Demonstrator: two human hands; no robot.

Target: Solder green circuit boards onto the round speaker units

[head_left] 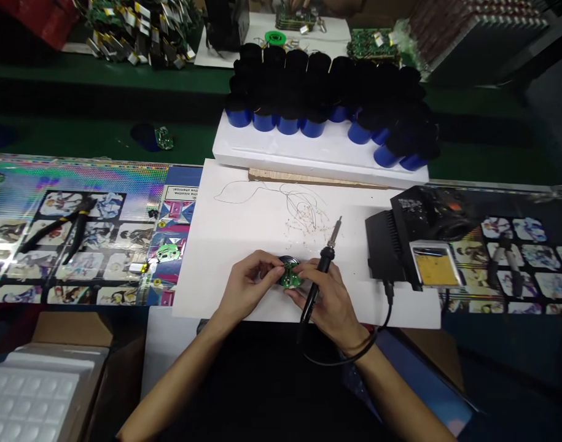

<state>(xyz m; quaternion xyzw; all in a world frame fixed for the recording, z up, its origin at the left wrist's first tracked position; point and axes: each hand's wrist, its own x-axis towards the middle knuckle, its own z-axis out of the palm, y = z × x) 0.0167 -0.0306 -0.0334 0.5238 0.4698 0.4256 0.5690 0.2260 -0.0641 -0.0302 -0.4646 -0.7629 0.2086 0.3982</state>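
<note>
Near the front of the white board, my left hand (252,277) pinches the edge of a small green circuit board (290,277). A round black part (287,260) shows behind it. My right hand (329,294) is closed around a soldering iron (324,261), its metal tip angled up and away from the circuit board. Fingers of that same hand also touch the circuit board's right side. Beyond my hands lie a loop of thin wire (262,186) and scattered tiny clippings (306,221).
At right stands a black soldering station (414,215) with a yellow sponge (433,269); the iron's cord runs past my right wrist. Black-and-blue cylinders (288,123) fill a white foam tray (262,150) behind. Pliers (75,227) lie left, more pliers (506,267) right.
</note>
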